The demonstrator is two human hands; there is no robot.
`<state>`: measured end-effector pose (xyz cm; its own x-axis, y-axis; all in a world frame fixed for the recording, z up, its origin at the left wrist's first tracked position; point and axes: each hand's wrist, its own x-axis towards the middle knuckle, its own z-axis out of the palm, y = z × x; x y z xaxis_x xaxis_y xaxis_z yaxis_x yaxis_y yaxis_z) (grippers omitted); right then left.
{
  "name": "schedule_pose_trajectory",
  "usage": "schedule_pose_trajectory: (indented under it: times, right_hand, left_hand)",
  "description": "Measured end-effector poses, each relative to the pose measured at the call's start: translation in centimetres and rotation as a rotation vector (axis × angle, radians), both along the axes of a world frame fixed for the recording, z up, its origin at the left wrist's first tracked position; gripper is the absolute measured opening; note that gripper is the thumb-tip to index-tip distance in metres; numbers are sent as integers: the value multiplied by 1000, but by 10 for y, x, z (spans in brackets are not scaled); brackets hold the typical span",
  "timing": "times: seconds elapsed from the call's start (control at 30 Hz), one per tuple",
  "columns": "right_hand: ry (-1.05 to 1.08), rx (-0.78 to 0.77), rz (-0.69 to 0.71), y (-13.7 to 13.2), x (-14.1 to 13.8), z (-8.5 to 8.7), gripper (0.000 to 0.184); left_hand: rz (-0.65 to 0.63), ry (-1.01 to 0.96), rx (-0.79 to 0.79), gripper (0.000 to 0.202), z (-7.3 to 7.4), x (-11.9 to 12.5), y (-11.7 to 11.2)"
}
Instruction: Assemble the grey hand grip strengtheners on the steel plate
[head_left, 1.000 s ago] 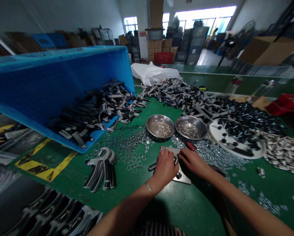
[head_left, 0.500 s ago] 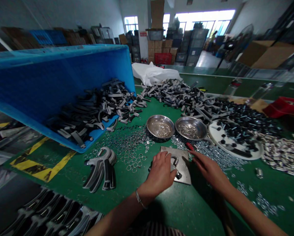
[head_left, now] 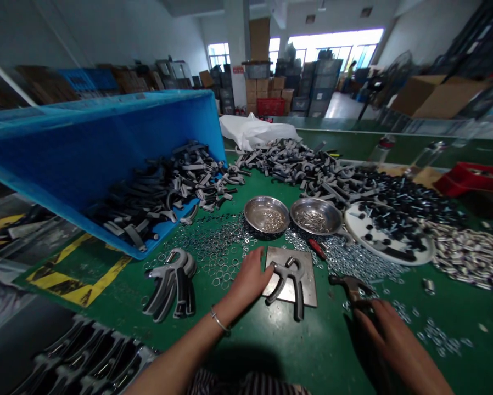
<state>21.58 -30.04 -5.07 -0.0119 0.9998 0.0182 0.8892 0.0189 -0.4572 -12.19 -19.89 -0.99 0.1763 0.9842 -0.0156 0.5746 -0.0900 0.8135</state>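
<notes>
A grey and black hand grip exerciser [head_left: 290,278] with a coil spring at its top lies on a square metal plate [head_left: 310,293], its handles reaching over the near edge. Beside it, at the plate's left edge, is my left hand [head_left: 250,277]; the thumb touches or nearly touches the left end of the exerciser, and the fingers are apart from the thumb, partly hidden. To the right, a hammer [head_left: 352,285] lies low over the table with my right hand [head_left: 388,332] closed round its handle. A red-handled tool [head_left: 317,249] rests behind the plate.
A tipped blue crate [head_left: 219,129] spills handle parts at left. Two metal bowls [head_left: 246,216] of small parts and a white tray [head_left: 430,255] stand behind the plate. Loose rings [head_left: 225,269] and nuts lie around. More exercisers [head_left: 172,285] are grouped at left.
My left hand has drawn back leftward, uncovering the exerciser on the plate. My right hand has moved right and nearer to me, and is now round the hammer's handle.
</notes>
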Motion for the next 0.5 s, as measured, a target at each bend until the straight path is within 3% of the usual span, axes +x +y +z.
schedule_pose_trajectory:
  times: [0.07,0.13,0.2,0.3,0.4,0.5]
  right_hand:
    - [-1,43,20,21,3,5,35]
    - [-9,101,52,49,-1,13,34]
    - [-8,155,89,80,-11,24,31]
    - [-10,179,130,124,-31,38,28]
    - [-49,175,163,160,-41,45,27]
    - [-115,175,225,194,-44,46,25]
  left_hand:
    - [-52,127,149,36,-4,-7,-1]
    - [-186,174,224,35,-10,-7,-2]
    - [-294,209,241,39,-16,1,-2]
    - [-288,301,213,37,-21,17,-7]
    - [-230,386,205,34,-14,23,-9]
    - [-251,453,261,23,9,21,14]
